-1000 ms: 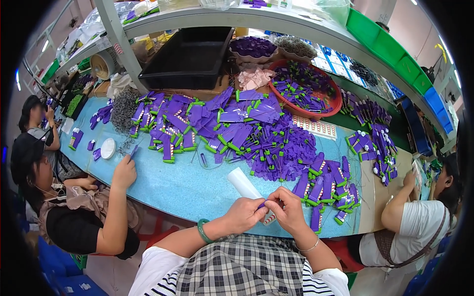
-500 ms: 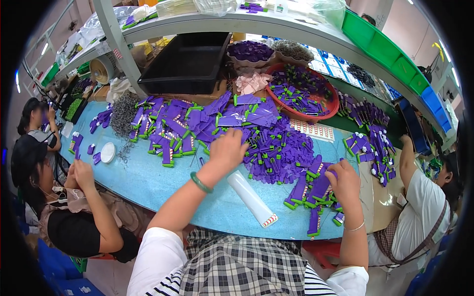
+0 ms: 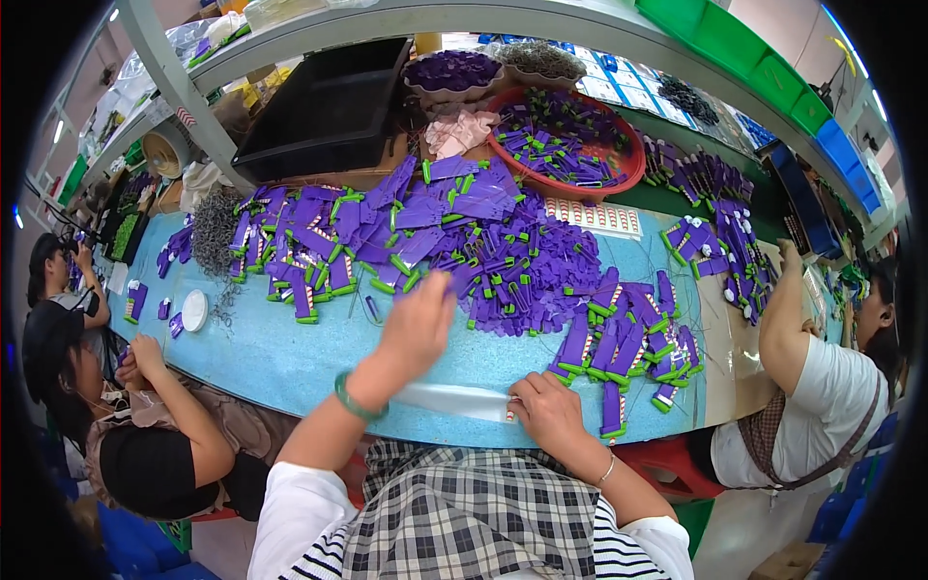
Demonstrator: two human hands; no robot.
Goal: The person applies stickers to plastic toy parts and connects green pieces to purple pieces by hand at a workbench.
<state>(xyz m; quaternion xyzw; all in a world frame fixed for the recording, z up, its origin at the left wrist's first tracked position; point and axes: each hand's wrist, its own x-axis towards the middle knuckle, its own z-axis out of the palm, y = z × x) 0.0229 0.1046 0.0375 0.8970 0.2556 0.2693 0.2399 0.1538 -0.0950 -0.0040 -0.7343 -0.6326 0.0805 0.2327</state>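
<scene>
My left hand (image 3: 418, 331), blurred by motion, is over the table just in front of the pile of purple pieces (image 3: 541, 275). Its fingers are curled closed, with a purple smear at the tips that I cannot make out. My right hand (image 3: 549, 414) pinches the right end of a white glossy sticker strip (image 3: 454, 399), where a red-and-white sticker edge shows. The strip lies along the table's near edge. Beyond my right hand lies a cluster of flat purple parts with green ends (image 3: 619, 338), several bearing red-and-white striped stickers.
More purple-and-green parts (image 3: 309, 237) cover the table's middle left, beside a heap of grey wire pieces (image 3: 220, 232). Behind stand a red basin (image 3: 633, 174) of parts and a black tray (image 3: 319, 121). A sticker sheet (image 3: 594, 217) lies before the basin. Co-workers sit on both sides.
My right hand has gone from the purple cluster down to the strip's end, and the strip has turned toward level. My left hand has left the pile, moving nearer. The view has shifted slightly.
</scene>
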